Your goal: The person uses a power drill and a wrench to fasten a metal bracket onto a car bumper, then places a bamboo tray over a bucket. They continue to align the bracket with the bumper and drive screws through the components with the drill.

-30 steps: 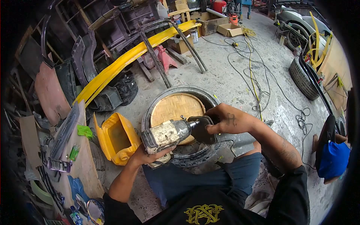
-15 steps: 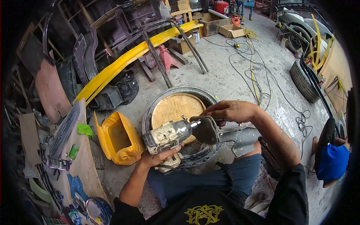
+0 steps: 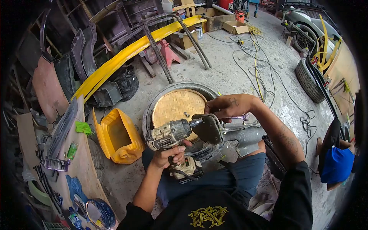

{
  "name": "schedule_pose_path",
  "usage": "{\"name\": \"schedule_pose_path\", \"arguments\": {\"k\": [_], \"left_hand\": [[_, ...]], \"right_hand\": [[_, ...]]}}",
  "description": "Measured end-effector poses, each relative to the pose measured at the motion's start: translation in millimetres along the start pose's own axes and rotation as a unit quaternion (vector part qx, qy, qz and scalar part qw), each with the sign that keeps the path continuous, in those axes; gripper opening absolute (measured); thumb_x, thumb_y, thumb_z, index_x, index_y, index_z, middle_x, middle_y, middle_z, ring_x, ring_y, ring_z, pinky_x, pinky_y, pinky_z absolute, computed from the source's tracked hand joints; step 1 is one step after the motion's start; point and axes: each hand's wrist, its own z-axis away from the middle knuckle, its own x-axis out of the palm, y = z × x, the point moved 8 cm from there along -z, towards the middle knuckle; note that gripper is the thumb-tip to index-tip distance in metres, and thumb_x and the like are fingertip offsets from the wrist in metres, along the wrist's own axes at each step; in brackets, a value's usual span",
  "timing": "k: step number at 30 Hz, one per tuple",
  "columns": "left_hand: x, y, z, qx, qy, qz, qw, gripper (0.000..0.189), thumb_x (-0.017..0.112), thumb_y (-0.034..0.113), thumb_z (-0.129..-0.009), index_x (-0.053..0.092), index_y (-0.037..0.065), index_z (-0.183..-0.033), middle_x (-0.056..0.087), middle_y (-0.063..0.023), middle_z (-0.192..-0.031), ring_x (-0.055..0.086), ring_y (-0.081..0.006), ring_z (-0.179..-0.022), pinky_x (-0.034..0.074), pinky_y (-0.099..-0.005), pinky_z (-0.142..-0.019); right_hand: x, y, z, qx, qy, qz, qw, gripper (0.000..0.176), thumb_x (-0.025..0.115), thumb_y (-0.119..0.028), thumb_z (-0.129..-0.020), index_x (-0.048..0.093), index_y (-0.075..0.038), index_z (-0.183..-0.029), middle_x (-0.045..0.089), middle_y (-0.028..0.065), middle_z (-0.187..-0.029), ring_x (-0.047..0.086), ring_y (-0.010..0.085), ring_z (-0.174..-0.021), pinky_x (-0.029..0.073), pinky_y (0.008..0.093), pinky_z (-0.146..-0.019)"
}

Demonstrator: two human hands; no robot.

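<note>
My left hand [image 3: 170, 156] is wrapped around the grip of a worn cordless impact wrench [image 3: 168, 136], its battery low over my lap. The socket end meets the face of a dark metal bracket [image 3: 209, 128], whose flat plate has bolt holes. A grey metal tube part [image 3: 245, 140] extends from it across my right thigh. My right hand [image 3: 230, 106] is closed at the plate's top edge, fingertips partly hidden behind it. Beyond the plate, a couple of small nuts or bolts [image 3: 186, 114] lie on a round woven bamboo tray [image 3: 174, 103] resting on a tire [image 3: 150, 111].
A cut yellow jug [image 3: 119, 136] stands left, beside a board [image 3: 82, 161] with a spray can [image 3: 55, 164] and a green bottle [image 3: 72, 150]. A long yellow panel [image 3: 130, 53] leans across metal stands. Cables [image 3: 264, 65] trail over the floor; another tire [image 3: 309, 80] lies right.
The wrench has tipped more upright, with its battery swinging right and my left hand now showing around the grip. The view has shifted slightly. My right hand stays at the bracket.
</note>
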Motion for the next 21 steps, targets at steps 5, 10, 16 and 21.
{"name": "schedule_pose_path", "arguments": {"k": [5, 10, 16, 21], "left_hand": [[-3, -16, -6, -0.002, -0.053, 0.07, 0.996, 0.03, 0.059, 0.016, -0.094, 0.058, -0.002, -0.118, 0.04, 0.0025, -0.054, 0.039, -0.0073, -0.047, 0.036, -0.0262, -0.05], [-4, -38, -21, 0.018, -0.145, 0.167, 0.975, 0.033, 0.058, 0.021, -0.094, 0.056, -0.002, -0.118, 0.038, 0.0022, -0.054, 0.036, -0.0077, -0.047, 0.036, -0.0272, -0.05], [3, -60, -38, 0.044, -0.248, 0.28, 0.926, 0.047, 0.061, 0.032, -0.093, 0.052, -0.004, -0.123, 0.036, 0.0029, -0.056, 0.035, -0.0086, -0.048, 0.036, -0.0273, -0.05], [5, -69, -42, 0.048, -0.278, 0.282, 0.917, 0.056, 0.062, 0.039, -0.092, 0.05, -0.005, -0.124, 0.036, 0.0028, -0.057, 0.035, -0.0091, -0.049, 0.036, -0.0277, -0.05]], "right_hand": [[2, 7, -1, -0.013, 0.009, -0.066, 0.998, 0.022, 0.058, -0.021, -0.095, 0.059, -0.005, -0.109, 0.055, -0.0039, -0.071, 0.044, 0.0043, -0.055, 0.032, 0.0219, -0.048], [3, 10, -3, -0.012, 0.009, -0.077, 0.997, 0.021, 0.059, -0.025, -0.097, 0.06, -0.007, -0.106, 0.051, -0.0077, -0.069, 0.041, 0.0019, -0.054, 0.029, 0.0209, -0.047], [4, 20, -10, -0.067, 0.003, -0.16, 0.985, 0.017, 0.06, -0.023, -0.098, 0.06, -0.006, -0.102, 0.044, -0.0099, -0.063, 0.033, 0.0006, -0.049, 0.024, 0.0214, -0.045], [4, 34, -17, -0.094, -0.001, -0.201, 0.975, 0.018, 0.059, -0.023, -0.097, 0.061, -0.005, -0.099, 0.041, -0.0093, -0.06, 0.033, 0.0016, -0.047, 0.024, 0.0213, -0.043]]}}
